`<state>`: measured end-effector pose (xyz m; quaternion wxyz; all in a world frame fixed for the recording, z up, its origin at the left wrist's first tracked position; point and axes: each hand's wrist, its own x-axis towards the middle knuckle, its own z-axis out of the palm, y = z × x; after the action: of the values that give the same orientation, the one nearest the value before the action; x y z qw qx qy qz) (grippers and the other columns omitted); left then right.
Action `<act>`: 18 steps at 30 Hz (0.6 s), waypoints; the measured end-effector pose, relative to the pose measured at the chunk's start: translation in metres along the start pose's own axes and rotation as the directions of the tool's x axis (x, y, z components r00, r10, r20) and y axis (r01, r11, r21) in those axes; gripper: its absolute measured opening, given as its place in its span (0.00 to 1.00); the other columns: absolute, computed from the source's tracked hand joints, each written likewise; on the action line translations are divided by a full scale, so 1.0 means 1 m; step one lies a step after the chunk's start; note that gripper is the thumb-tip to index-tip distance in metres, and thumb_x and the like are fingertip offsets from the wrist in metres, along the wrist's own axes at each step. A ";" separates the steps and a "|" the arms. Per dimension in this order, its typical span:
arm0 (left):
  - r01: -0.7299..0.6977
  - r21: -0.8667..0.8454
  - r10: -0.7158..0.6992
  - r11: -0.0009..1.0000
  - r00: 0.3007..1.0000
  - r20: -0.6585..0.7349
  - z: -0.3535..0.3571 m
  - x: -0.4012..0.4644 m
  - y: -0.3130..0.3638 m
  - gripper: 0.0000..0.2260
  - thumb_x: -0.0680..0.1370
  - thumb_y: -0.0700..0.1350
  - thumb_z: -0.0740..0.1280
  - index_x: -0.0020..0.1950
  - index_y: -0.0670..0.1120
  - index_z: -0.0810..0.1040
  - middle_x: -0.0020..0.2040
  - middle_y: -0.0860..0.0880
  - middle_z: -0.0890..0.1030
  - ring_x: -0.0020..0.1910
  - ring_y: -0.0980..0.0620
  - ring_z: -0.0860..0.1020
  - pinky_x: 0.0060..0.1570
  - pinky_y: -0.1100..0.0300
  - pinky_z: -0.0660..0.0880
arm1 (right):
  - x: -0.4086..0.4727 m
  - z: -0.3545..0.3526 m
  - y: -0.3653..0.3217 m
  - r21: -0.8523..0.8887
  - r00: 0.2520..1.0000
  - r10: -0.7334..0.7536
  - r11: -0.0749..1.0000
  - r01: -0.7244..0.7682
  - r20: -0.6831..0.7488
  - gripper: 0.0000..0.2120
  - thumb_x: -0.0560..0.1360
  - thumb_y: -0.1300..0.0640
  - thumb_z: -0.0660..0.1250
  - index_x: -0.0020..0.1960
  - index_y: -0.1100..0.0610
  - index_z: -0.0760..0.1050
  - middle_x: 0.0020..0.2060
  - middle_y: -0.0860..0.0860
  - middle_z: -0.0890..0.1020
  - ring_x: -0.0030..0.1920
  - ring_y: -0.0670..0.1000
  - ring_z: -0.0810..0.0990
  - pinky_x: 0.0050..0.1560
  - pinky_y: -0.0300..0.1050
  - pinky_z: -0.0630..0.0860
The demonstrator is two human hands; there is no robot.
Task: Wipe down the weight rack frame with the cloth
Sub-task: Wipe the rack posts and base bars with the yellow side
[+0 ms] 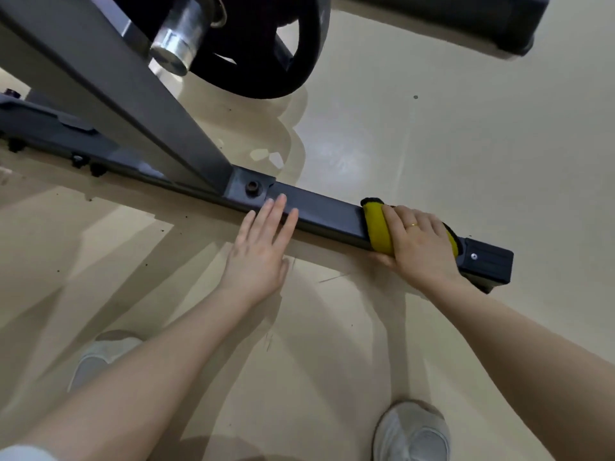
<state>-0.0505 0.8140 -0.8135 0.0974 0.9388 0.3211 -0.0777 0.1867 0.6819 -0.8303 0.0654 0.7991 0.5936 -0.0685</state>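
Note:
The weight rack frame's dark floor bar [327,214] runs from the left toward the lower right and ends in a black end cap. A grey upright post [133,94] rises from it at a bolted joint. My right hand [421,244] grips a yellow cloth [376,227] with black edging, wrapped over the bar near the end cap; the thumb curls under the bar's near side. My left hand [261,247] rests flat with straight fingers on the bar, just right of the joint.
A black weight plate [266,44] hangs on a steel sleeve [179,41] above the post. A dark padded bench edge [466,21] is at the top right. My two white shoes [412,434] stand on the glossy beige floor close to the bar.

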 end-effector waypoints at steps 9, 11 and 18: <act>0.019 -0.158 -0.020 0.987 1.000 -0.006 -0.001 0.008 0.006 0.31 0.76 0.39 0.62 0.77 0.44 0.53 0.78 0.46 0.52 0.77 0.49 0.50 0.71 0.59 0.40 | 0.019 -0.001 -0.043 -0.051 0.996 0.091 0.994 -0.092 -0.016 0.40 0.58 0.41 0.79 0.61 0.63 0.74 0.49 0.62 0.79 0.47 0.63 0.78 0.51 0.57 0.74; 0.006 -0.176 -0.013 0.984 0.999 -0.035 -0.002 0.010 0.001 0.31 0.72 0.35 0.65 0.75 0.41 0.59 0.75 0.43 0.60 0.75 0.45 0.59 0.71 0.57 0.48 | 0.041 -0.004 -0.075 -0.042 0.999 0.046 0.998 -0.046 0.003 0.40 0.56 0.39 0.78 0.59 0.62 0.75 0.48 0.61 0.80 0.46 0.61 0.79 0.50 0.56 0.75; -0.012 0.081 0.017 0.997 0.998 -0.062 -0.022 0.009 -0.018 0.28 0.65 0.34 0.69 0.65 0.36 0.73 0.60 0.37 0.77 0.58 0.39 0.78 0.60 0.45 0.71 | 0.081 -0.026 -0.113 0.075 0.962 -0.259 0.965 0.253 0.086 0.38 0.77 0.39 0.57 0.77 0.57 0.48 0.73 0.59 0.60 0.69 0.61 0.62 0.68 0.57 0.57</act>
<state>-0.0526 0.8387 -0.7964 0.0501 0.9462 0.3139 -0.0606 0.1023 0.7955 -0.8229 0.0586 0.7133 0.6856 -0.1331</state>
